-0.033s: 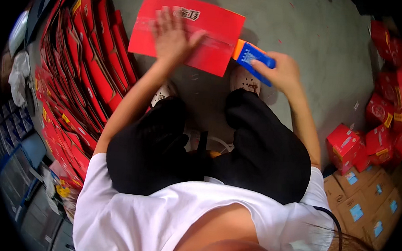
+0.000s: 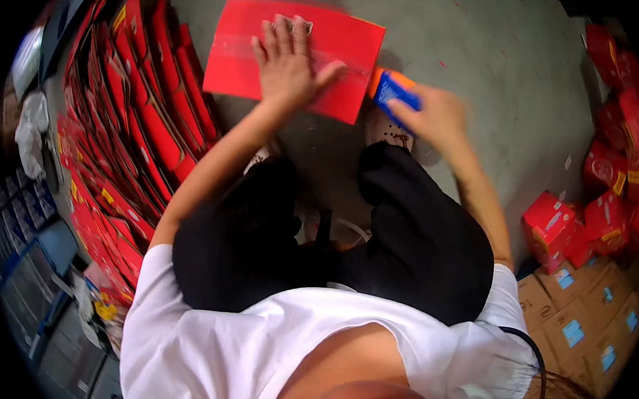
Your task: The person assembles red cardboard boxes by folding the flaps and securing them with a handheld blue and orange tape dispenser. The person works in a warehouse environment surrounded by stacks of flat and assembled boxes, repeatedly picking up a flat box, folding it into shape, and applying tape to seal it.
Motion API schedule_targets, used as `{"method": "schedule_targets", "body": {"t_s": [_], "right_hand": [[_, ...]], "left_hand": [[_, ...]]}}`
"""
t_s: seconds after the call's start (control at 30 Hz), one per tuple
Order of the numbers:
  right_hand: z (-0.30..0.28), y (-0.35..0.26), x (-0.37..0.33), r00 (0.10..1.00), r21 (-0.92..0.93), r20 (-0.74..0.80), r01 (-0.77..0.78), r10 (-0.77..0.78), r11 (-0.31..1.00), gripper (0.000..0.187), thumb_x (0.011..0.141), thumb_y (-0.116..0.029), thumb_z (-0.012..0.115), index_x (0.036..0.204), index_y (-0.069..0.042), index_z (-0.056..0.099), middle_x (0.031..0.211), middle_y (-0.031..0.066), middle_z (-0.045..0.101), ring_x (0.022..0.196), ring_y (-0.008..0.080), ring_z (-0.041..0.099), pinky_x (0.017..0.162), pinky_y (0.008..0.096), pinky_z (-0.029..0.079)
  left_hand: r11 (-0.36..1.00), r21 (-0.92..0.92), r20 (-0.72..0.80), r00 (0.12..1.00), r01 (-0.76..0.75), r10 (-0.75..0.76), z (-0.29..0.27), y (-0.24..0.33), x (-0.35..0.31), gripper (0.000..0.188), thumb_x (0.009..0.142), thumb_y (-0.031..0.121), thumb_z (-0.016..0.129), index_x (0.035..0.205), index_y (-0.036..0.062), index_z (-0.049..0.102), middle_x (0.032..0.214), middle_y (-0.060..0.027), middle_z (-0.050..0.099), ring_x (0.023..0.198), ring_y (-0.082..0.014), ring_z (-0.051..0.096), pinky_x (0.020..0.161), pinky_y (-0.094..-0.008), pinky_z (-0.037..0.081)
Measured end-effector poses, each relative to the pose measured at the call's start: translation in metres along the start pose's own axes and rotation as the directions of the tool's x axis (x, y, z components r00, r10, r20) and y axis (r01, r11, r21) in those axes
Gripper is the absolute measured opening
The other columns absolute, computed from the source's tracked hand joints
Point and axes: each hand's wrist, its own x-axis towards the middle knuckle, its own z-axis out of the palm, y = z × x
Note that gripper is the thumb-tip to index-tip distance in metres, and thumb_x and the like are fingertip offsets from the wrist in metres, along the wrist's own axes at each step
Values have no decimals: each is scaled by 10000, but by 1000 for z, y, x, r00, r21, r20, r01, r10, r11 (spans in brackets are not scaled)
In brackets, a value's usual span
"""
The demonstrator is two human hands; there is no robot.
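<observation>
"What's held?"
"The left hand (image 2: 287,73) lies spread on a red rectangular cardboard box (image 2: 232,70) over the grey floor (image 2: 481,70). The right hand (image 2: 438,115) grips a blue-and-orange plastic tool (image 2: 397,94), apparently a tape dispenser, by the box's right end."
"Changed?"
"The left hand has shifted rightward, so its thumb is nearer the tool."
"Beyond?"
"Flattened red cartons (image 2: 142,108) left, closed red boxes (image 2: 548,222) right."

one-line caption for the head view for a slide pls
Left hand spread on a red box, right hand holding a blue-and-orange tool by its right edge.
</observation>
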Motion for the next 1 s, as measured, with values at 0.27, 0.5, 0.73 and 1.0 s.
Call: {"method": "schedule_targets", "body": {"t_s": [0.27,0.5,0.73,1.0], "right_hand": [[16,12,-14,979,263,0,-194,202,945,491,801,-547,670,971,-93,750,720,90,702,691,256,693,659,378,520],[-28,-19,-27,986,449,-130,-37,107,893,454,768,-534,696,833,-86,722,734,128,686,663,306,669,638,412,504],[-75,-46,-32,960,647,-262,252,-100,720,476,817,-515,704,892,-45,702,710,115,683,615,238,667,612,353,514],[7,16,31,1000,241,15,-22,19,970,417,833,-469,694,843,-53,708,686,103,672,632,214,656,596,356,487]], "left_hand": [[746,-448,197,868,493,-455,4,-153,11,823,851,590,677,1295,-85,522,1270,-267,587,1170,-343,584,976,-439,455],[172,-764,450,704,622,-549,-43,-148,11,373,971,391,634,963,19,657,918,-43,683,797,-105,623,675,-240,496],[-21,-832,443,641,554,-627,-109,-137,32,446,1002,392,574,1136,-28,643,1018,-95,709,843,-154,679,747,-301,558],[958,-247,113,978,-144,176,-155,-33,45,809,707,312,874,1410,126,518,1362,-169,566,1259,-332,540,1042,-473,430]]}}
